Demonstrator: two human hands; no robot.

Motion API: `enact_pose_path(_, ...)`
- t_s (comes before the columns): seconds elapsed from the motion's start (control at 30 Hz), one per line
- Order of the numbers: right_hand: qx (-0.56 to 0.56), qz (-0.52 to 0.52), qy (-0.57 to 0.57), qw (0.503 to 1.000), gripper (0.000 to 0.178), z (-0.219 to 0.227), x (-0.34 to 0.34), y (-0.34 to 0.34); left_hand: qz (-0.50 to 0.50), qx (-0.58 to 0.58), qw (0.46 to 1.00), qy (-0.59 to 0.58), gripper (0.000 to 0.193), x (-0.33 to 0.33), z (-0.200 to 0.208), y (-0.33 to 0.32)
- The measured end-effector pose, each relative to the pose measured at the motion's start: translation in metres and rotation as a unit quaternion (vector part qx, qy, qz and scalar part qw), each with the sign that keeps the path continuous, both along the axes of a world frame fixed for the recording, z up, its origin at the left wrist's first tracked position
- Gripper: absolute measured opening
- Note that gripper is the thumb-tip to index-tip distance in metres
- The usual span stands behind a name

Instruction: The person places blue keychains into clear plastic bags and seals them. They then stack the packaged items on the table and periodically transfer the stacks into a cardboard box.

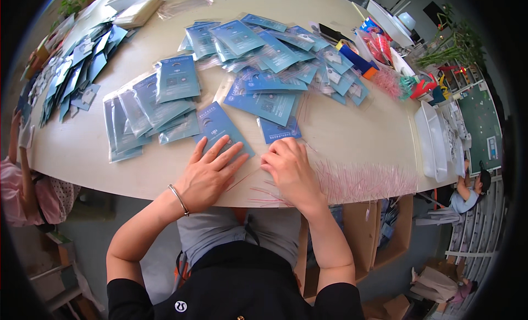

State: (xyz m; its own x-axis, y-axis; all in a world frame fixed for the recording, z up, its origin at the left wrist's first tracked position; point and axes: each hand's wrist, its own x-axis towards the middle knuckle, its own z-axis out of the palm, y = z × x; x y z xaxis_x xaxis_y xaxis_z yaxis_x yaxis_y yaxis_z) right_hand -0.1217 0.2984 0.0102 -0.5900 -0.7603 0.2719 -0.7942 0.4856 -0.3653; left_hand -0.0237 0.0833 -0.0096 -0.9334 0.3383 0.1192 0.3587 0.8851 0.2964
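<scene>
My left hand (204,179) lies flat with its fingers spread over the lower part of a blue printed card (215,122). To its right, my right hand (292,176) has its fingers bent and drawn together close to the tabletop. Whatever it pinches, if anything, is hidden. Just beyond its knuckles lies another blue card (279,130). Several thin red strands (264,196) are scattered between and below my hands. Beside my right wrist, a thick bunch of clear and red strands (366,182) spreads along the table's near edge.
Bagged blue cards (151,102) overlap at left, and a larger heap (264,50) spreads ahead. More cards with small white pieces (80,64) pile up far left. At right stand a white plastic bin (430,141) and red tools (423,86). Other people sit left and right.
</scene>
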Motion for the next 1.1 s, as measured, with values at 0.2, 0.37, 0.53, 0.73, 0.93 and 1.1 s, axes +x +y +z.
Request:
enact_pose_path(0.2,0.076,0.101,0.027,0.992,0.012,0.011,0.03,0.014,-0.014,-0.018,1.0,-0.015,0.057,-0.006,0.003,0.003)
enact_pose_path(0.37,-0.079,0.086,-0.114,0.987,0.012,0.057,0.05,0.067,0.002,-0.052,0.998,-0.026,0.056,-0.004,0.008,0.003)
enact_pose_path(0.53,-0.234,-0.452,0.005,0.861,0.019,0.047,0.001,0.256,-0.026,-0.056,0.998,-0.028,0.058,0.002,0.011,-0.002)
enact_pose_path(0.73,-0.124,-0.675,0.058,0.725,0.024,-0.019,-0.029,0.46,-0.041,-0.051,0.997,-0.045,0.059,0.003,0.013,-0.006)
enact_pose_path(0.93,0.103,-0.677,-0.005,0.729,0.018,-0.041,-0.057,0.453,-0.034,-0.055,0.997,-0.045,0.062,0.005,0.013,-0.008)
enact_pose_path(1.1,0.16,-0.702,-0.085,0.689,0.019,-0.003,-0.071,0.445,-0.05,-0.047,0.996,-0.056,0.064,0.004,0.017,-0.007)
